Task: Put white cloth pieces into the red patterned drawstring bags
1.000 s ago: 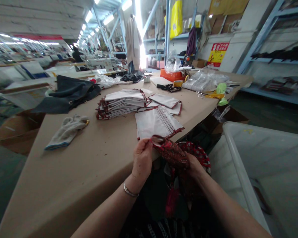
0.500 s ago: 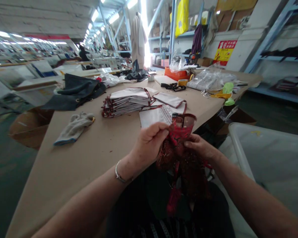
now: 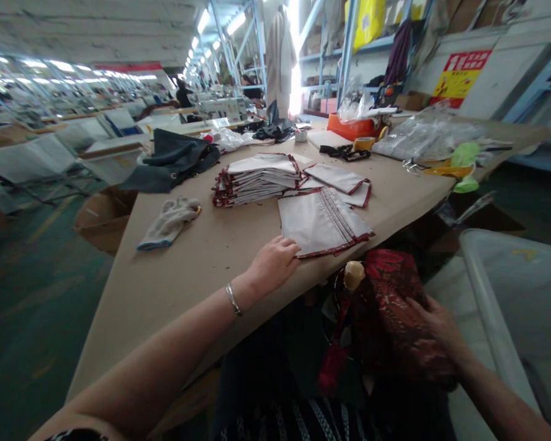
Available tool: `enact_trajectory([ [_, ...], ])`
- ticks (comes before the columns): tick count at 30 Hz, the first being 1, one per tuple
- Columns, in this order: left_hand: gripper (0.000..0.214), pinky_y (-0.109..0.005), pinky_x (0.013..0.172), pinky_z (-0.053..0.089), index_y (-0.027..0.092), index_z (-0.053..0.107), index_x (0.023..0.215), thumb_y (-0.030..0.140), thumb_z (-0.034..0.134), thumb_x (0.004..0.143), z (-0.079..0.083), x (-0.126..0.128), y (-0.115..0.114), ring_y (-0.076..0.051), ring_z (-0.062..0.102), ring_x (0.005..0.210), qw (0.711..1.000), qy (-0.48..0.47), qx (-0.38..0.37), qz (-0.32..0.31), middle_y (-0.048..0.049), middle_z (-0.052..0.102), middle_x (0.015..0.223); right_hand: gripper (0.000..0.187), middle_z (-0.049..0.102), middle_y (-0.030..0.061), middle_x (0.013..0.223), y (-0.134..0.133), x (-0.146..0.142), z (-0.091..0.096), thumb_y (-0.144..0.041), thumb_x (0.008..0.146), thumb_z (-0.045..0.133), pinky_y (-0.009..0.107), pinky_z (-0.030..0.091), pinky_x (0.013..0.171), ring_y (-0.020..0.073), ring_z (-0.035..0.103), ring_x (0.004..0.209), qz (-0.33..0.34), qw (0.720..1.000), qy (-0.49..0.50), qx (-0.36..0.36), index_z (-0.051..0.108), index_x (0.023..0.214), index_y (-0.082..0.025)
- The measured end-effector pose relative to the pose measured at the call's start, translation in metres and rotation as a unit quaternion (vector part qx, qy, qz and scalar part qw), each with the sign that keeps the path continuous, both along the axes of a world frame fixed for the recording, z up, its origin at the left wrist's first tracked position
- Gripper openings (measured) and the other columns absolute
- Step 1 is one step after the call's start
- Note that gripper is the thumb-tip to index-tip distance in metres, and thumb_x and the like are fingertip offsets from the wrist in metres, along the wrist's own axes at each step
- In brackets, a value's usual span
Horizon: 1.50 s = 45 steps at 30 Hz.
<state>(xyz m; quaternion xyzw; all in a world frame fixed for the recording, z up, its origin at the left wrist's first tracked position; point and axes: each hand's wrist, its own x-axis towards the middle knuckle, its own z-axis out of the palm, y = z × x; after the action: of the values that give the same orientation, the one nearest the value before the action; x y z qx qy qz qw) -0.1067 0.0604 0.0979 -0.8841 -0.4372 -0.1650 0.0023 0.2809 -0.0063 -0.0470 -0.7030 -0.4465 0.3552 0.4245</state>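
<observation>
My left hand lies on the table, fingers loosely stretched and fingertips at the near left corner of a white cloth panel. The panel has dark red patterned edging and several stitched lines. Below the table edge at right, my right hand grips a dark red patterned cloth; its thumb side and some fingertips are hidden or blurred. Beside that cloth is a rounded cream-coloured knob-like piece. A blurred red tassel-like piece hangs below.
A pile of folded white panels and another folded panel lie further back. A grey work glove and dark cloth are at left. A large white bin stands at right. Plastic bags lie at back right.
My left hand has let go of the red piece and moved left onto the table by the white panel. My right hand has moved right and down with the red cloth. The view has turned left.
</observation>
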Motion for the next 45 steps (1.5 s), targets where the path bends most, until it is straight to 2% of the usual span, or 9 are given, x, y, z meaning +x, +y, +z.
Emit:
enact_trajectory([
  [6,0.022,-0.033,0.086,0.048,0.015,0.066,0.086,0.017,0.045,0.088,0.001,0.005,0.007,-0.02,0.061,0.09,0.996,0.085,-0.015,0.007,-0.0103,0.066,0.092,0.049,0.068,0.0113,0.102,0.012,-0.011,-0.04,-0.047,0.066,0.062,0.047,0.046,0.093,0.0314,0.064,0.098,0.006,0.99,-0.134,-0.038,0.06,0.105,-0.018],
  [10,0.022,-0.031,0.077,0.048,0.014,0.065,0.081,0.015,0.044,0.087,0.004,0.005,0.01,-0.02,0.062,0.081,0.992,0.12,-0.041,0.017,-0.0103,0.065,0.086,0.035,0.066,0.0085,0.102,0.019,-0.051,0.049,-0.045,0.084,0.053,0.038,0.05,0.08,0.0226,0.064,0.085,0.021,0.98,-0.098,0.17,0.058,0.108,-0.021],
  [14,0.022,-0.028,0.071,0.046,0.016,0.065,0.085,0.015,0.044,0.087,0.011,0.01,0.011,-0.018,0.062,0.078,0.993,0.08,-0.038,0.083,-0.0078,0.064,0.085,0.016,0.064,0.0057,0.095,0.023,-0.128,0.158,-0.028,0.092,0.047,0.033,0.047,0.084,0.0188,0.06,0.09,0.209,0.882,-0.204,0.371,0.062,0.097,-0.023],
  [19,0.018,-0.028,0.065,0.043,0.018,0.064,0.083,0.017,0.046,0.084,0.026,0.02,0.011,-0.018,0.061,0.075,0.989,0.014,0.032,0.142,-0.0062,0.064,0.085,0.023,0.063,0.0149,0.105,0.078,-0.205,0.198,-0.024,0.087,0.053,0.042,0.046,0.088,0.029,0.055,0.102,0.354,0.772,-0.455,0.269,0.065,0.104,-0.014],
  [26,0.018,-0.03,0.065,0.042,0.018,0.061,0.078,0.014,0.044,0.08,0.035,0.01,0.011,-0.02,0.061,0.074,0.983,-0.002,0.053,0.176,-0.0073,0.064,0.086,0.026,0.068,0.0177,0.088,0.149,-0.187,0.187,-0.006,0.076,0.049,0.04,0.048,0.083,0.0273,0.064,0.089,0.274,0.84,-0.455,0.115,0.068,0.094,-0.009],
  [31,0.012,-0.03,0.067,0.046,0.019,0.056,0.071,0.012,0.047,0.076,0.023,0.006,0.017,-0.018,0.059,0.07,0.974,-0.154,0.005,0.166,-0.0034,0.06,0.072,0.049,0.067,0.0036,0.08,0.127,-0.181,0.187,-0.006,0.071,0.037,0.031,0.051,0.071,0.0175,0.063,0.071,0.236,0.949,-0.094,0.186,0.061,0.113,-0.017],
  [39,0.018,-0.022,0.05,0.054,0.022,0.05,0.082,0.022,0.065,0.073,0.072,0.027,-0.048,-0.01,0.06,0.062,0.61,-0.76,-0.22,0.041,0.0039,0.059,0.075,0.019,0.061,0.0091,0.083,0.035,-0.178,0.173,-0.009,0.07,0.045,0.035,0.045,0.073,0.0232,0.057,0.077,0.267,0.894,-0.25,0.259,0.059,0.079,-0.018],
  [42,0.018,-0.021,0.048,0.053,0.021,0.052,0.08,0.027,0.068,0.074,0.059,0.036,-0.082,-0.01,0.059,0.058,0.566,-0.763,-0.305,0.062,0.0029,0.061,0.073,0.026,0.064,0.0055,0.094,0.006,-0.173,0.165,-0.01,0.073,0.052,0.032,0.046,0.077,0.0215,0.058,0.086,0.25,0.935,-0.02,0.249,0.063,0.094,-0.022],
  [45,0.014,-0.018,0.041,0.043,0.018,0.057,0.072,0.028,0.067,0.075,0.03,0.043,-0.106,-0.007,0.049,0.046,0.63,-0.668,-0.386,0.091,0.0028,0.055,0.059,0.02,0.064,-0.0014,0.086,-0.02,-0.171,0.154,-0.024,0.075,0.066,0.027,0.047,0.066,0.0154,0.058,0.072,0.143,0.919,0.338,0.146,0.062,0.094,-0.027],
])
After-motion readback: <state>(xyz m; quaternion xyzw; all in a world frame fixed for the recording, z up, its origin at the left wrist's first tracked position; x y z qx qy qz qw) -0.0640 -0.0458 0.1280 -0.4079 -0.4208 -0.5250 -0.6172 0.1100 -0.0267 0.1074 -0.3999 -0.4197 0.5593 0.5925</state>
